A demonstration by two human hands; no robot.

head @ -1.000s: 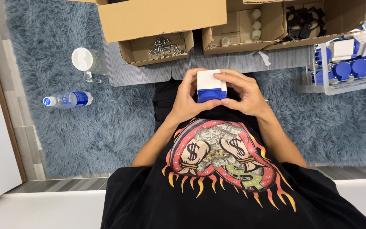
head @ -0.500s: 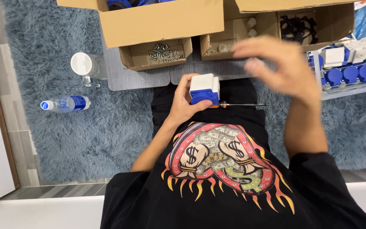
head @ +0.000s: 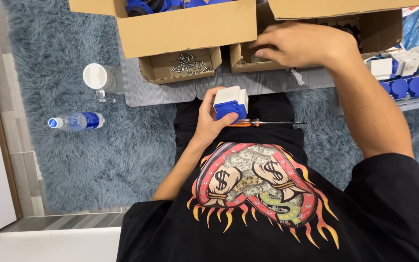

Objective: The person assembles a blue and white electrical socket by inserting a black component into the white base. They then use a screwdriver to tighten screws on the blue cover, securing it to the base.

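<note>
**Socket held low, other hand up in a box**

Socket (head: 230, 103), a blocky part with a white top and blue lower half, sits upright over the lap, just below the near edge of the grey surface (head: 161, 92). Left hand (head: 213, 123) is closed around it from below, thumb up its left side. A screwdriver (head: 263, 123) with an orange handle lies across the lap right behind it, shaft pointing right.

Right hand (head: 299, 44) reaches into the middle cardboard box (head: 241, 56), fingers curled down past its rim; whether they grip anything I cannot tell. Beside it to the left, a small box of screws (head: 183, 63) stands open, and a big box flap (head: 185, 26) overhangs both. A tray (head: 403, 80) of more blue and white parts lies at the right edge.

Open room is on the left: blue shag rug (head: 98, 160), with only a water bottle (head: 76, 121) lying flat and a white-lidded jar (head: 102, 80) standing near the surface's corner.
</note>
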